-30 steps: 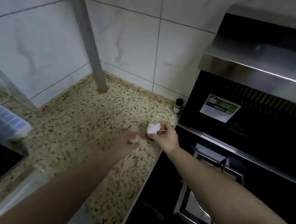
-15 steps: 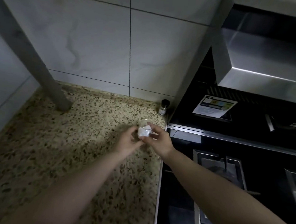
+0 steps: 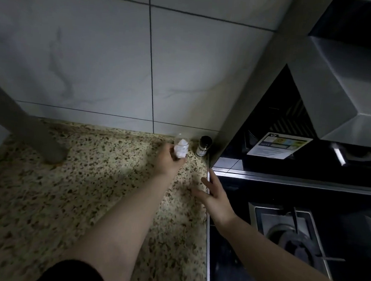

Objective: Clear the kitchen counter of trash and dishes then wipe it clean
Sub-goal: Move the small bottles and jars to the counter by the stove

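Right hand (image 3: 216, 198) at tabletop (image 3: 66, 198) right edge, grip released, fingers spread. Left hand (image 3: 167, 161) beyond, grip grasping clear cup stuffed with white paper (image 3: 181, 148) near far right corner, just beside small spice jar (image 3: 203, 146).

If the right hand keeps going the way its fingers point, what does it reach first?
Probably the small dark-capped jar by the wall; the right hand, open, points up the counter edge towards it. Depth is unclear.
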